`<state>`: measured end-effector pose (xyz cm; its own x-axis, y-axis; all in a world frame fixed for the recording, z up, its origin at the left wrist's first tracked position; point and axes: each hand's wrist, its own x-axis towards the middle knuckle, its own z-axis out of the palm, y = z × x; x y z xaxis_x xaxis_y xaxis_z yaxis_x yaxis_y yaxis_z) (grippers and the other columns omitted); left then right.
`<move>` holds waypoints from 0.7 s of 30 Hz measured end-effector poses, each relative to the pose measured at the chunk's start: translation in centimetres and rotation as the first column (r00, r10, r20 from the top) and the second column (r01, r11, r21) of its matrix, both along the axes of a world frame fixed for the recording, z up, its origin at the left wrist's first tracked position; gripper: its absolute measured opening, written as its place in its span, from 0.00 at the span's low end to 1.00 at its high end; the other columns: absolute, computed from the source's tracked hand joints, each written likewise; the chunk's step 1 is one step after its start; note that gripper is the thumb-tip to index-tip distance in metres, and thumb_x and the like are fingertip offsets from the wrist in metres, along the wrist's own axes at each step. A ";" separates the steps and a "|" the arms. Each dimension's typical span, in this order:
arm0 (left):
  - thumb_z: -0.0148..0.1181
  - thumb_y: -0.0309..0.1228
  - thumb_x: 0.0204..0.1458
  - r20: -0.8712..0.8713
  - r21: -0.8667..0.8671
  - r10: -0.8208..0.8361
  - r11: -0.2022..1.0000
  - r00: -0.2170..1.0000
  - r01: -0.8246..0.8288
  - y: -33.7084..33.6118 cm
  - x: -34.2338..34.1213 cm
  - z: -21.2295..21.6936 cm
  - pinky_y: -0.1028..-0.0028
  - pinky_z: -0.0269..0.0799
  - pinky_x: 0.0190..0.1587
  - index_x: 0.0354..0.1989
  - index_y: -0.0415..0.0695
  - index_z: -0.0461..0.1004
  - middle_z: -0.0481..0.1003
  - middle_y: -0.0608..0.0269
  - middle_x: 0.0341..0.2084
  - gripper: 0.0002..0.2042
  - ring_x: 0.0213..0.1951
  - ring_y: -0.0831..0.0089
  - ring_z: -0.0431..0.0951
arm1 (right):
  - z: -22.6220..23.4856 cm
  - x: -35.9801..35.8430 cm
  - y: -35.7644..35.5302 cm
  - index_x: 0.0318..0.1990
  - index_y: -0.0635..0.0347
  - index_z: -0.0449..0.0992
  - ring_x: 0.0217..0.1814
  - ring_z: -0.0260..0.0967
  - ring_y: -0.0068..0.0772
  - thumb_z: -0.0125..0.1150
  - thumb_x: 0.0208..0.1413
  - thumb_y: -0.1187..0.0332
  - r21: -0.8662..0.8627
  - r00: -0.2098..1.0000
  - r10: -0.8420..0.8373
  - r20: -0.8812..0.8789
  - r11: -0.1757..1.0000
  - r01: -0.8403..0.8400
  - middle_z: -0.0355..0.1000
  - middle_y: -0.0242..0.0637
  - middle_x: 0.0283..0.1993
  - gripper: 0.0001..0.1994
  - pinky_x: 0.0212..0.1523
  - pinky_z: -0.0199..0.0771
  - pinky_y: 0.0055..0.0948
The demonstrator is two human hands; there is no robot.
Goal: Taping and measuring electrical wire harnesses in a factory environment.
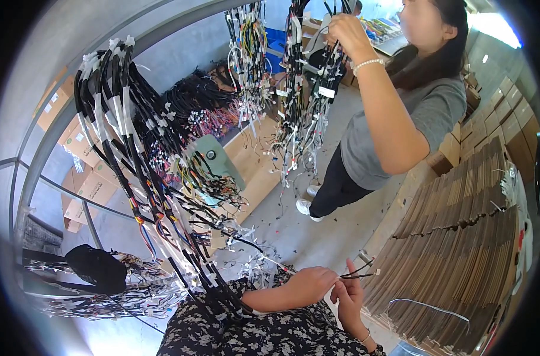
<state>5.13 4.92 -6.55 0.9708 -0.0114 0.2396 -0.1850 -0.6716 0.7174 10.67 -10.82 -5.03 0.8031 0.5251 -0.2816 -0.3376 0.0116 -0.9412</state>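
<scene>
My left hand (pixel 310 289) is closed, its fingertips pinching a thin black cable branch (pixel 359 275) of a wire harness. The branch's split ends stick out to the right, one carrying a small pale connector. My right hand (pixel 349 299) meets it there, thumb against the cable and one finger pointing up behind the wires; the exact contact is partly hidden. From a rack at the left hangs a thick bundle of black wire harnesses (pixel 140 169) with white tape and connectors. It reaches down beside my left forearm.
Facing me, a person in a grey shirt (pixel 374 148) handles other hanging harnesses (pixel 299 95). Stacked flat cardboard (pixel 454 261) stands at the right. A metal frame (pixel 50 133) curves along the left. More harnesses (pixel 204 98) are piled beyond a green stool (pixel 216 157).
</scene>
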 end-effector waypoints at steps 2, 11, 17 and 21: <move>0.54 0.29 0.52 0.042 -0.046 0.017 0.999 0.999 -0.015 -0.1 0.0 0.3 0.62 0.74 0.37 0.33 0.43 0.71 0.76 0.59 0.29 0.04 0.35 0.59 0.78 | -0.3 0.0 -0.2 0.64 0.66 0.66 0.23 0.60 0.13 0.57 0.64 0.71 0.033 1.000 -0.016 -0.008 0.999 0.016 0.71 0.27 0.30 0.22 0.23 0.60 0.16; 0.54 0.29 0.54 0.033 -0.031 -0.013 0.999 0.999 0.014 -0.5 -0.3 -0.3 0.61 0.74 0.37 0.33 0.41 0.71 0.75 0.57 0.28 0.05 0.34 0.56 0.78 | -2.1 -0.6 -1.9 0.41 0.69 0.80 0.25 0.61 0.12 0.61 0.63 0.71 -0.188 0.973 -0.052 0.227 0.977 0.096 0.72 0.25 0.27 0.08 0.26 0.58 0.16; 0.52 0.31 0.60 -0.051 -0.061 -0.032 0.998 0.998 0.029 -0.2 -0.2 0.0 0.58 0.73 0.36 0.33 0.40 0.70 0.75 0.55 0.27 0.07 0.33 0.54 0.78 | -1.5 0.3 -2.0 0.36 0.67 0.80 0.26 0.61 0.10 0.63 0.61 0.71 -0.230 0.990 -0.044 0.132 0.970 0.074 0.72 0.23 0.25 0.06 0.25 0.56 0.15; 0.53 0.31 0.59 -0.028 -0.063 -0.016 0.998 0.999 0.014 -0.3 0.0 -0.2 0.58 0.73 0.36 0.32 0.41 0.70 0.75 0.55 0.26 0.07 0.33 0.54 0.78 | -0.9 0.5 -1.3 0.37 0.66 0.80 0.23 0.60 0.11 0.64 0.61 0.71 -0.190 0.993 -0.110 0.031 0.975 0.114 0.70 0.23 0.24 0.06 0.23 0.56 0.15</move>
<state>5.12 4.65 -6.79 0.9770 -0.0118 0.2130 -0.1739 -0.6221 0.7634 11.14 -12.14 -5.94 0.8605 0.3695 -0.3507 -0.3249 -0.1321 -0.9365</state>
